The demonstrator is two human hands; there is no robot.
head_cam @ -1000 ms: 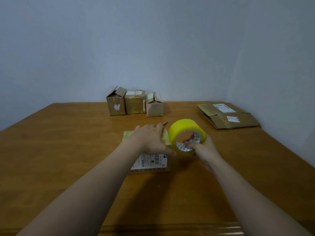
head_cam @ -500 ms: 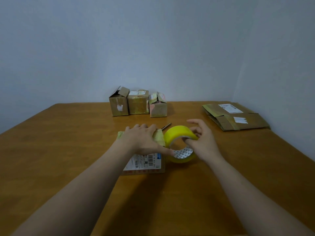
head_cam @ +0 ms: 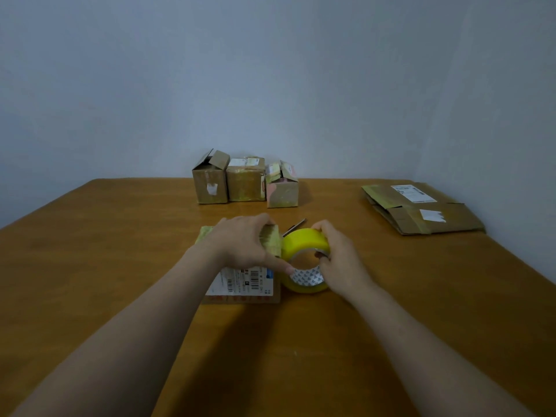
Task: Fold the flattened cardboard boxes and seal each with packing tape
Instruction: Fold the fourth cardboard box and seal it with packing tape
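Presently gripping tape (head_cam: 304, 242) in right hand (head_cam: 341, 263), against box (head_cam: 246, 281); seemingly clasping box top with left hand (head_cam: 240, 245).

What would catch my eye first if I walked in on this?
The bright yellow tape roll in the middle of the table, gripped by the right hand beside a small box that the left hand holds down. Behind them three folded boxes stand in a row at the far edge, and flattened cardboard lies at the far right.
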